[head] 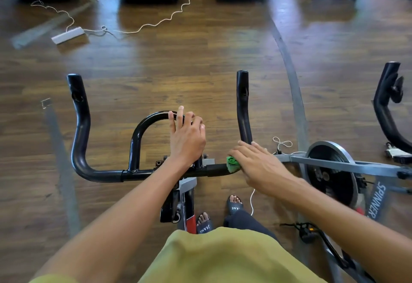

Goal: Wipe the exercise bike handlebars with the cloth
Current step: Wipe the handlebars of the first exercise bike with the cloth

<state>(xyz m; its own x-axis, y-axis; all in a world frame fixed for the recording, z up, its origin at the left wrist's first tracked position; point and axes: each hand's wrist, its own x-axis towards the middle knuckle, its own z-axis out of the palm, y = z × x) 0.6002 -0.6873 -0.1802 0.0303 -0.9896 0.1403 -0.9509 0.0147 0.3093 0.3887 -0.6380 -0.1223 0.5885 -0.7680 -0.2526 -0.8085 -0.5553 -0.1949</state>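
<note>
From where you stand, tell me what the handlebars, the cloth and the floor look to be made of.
Handlebars: likely painted or coated metal tube; glossy black with bright highlights.
Cloth: soft fabric, perhaps microfibre; matte green, crumpled into folds.
Floor: wood or wood-look laminate; brown grain in planks, glossy enough to reflect light.

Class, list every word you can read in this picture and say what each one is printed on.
"SPINNER": on the grey bike frame at the right, beside the flywheel.
"JEANE": on the strap of the left sandal.
"ANE": on the strap of the right sandal; its first letters are hidden.
Nothing else is readable.
</note>
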